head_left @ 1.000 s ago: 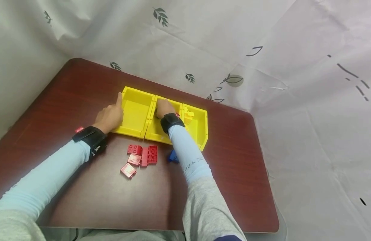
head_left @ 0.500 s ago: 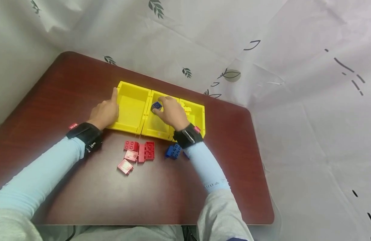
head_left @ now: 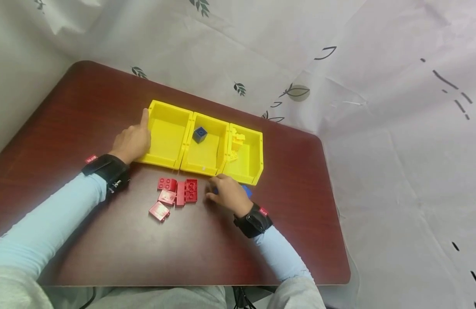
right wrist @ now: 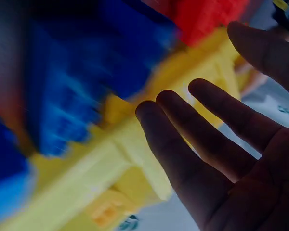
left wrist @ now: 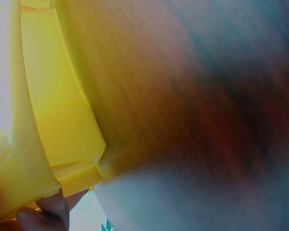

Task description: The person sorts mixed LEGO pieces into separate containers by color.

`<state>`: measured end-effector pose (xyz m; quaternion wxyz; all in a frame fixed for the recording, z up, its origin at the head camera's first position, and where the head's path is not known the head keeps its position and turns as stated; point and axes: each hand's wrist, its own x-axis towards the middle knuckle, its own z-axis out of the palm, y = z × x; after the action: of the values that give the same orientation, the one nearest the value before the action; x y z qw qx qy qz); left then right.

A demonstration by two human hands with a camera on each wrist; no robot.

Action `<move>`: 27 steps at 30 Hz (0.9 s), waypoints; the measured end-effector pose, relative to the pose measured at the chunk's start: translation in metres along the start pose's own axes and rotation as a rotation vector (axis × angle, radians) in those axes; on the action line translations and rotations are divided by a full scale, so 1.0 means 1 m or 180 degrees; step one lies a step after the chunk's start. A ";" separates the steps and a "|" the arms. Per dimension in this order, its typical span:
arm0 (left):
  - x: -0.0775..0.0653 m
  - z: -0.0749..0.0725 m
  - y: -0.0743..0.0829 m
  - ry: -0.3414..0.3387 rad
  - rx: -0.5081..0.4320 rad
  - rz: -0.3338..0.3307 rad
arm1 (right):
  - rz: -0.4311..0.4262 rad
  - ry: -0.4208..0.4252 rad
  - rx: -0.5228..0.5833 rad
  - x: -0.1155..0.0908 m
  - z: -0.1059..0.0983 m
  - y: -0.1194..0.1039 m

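My left hand [head_left: 130, 143] rests against the left side of a yellow three-compartment bin [head_left: 166, 163], its index finger straight along the wall. In the left wrist view, dark fingertips [left wrist: 43, 214] show at the bin's edge. My right hand [head_left: 231, 195] hovers over blue toy bricks [head_left: 247, 191] in front of the bin and covers most of them. The right wrist view shows its fingers spread and apart from a studded blue brick [right wrist: 62, 91]. One dark blue brick [head_left: 200, 134] lies in the middle compartment. Yellow bricks [head_left: 237, 141] sit in the right compartment.
Several red bricks [head_left: 180, 194] lie in a group on the brown table [head_left: 157, 253], left of my right hand. A pale patterned sheet [head_left: 261, 51] hangs behind the table and to its right.
My right hand has let go of the dark blue brick in the middle compartment and moved back toward me, over the blue bricks on the table. My left hand stays at the bin's side.
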<state>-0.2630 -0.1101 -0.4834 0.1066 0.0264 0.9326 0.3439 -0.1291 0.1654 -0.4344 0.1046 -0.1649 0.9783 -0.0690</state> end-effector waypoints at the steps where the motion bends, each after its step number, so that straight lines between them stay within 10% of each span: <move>1: 0.000 0.000 0.000 0.0002 0.0046 0.0042 | 0.0006 0.0014 -0.0038 -0.002 0.004 0.002; 27: -0.005 -0.005 -0.001 0.0006 0.0139 0.0148 | -0.0262 0.0065 -0.0009 -0.004 0.003 -0.003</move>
<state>-0.2589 -0.1147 -0.4794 0.0971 0.0501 0.9391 0.3258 -0.1242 0.1636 -0.4357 0.0915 -0.2044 0.9718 -0.0736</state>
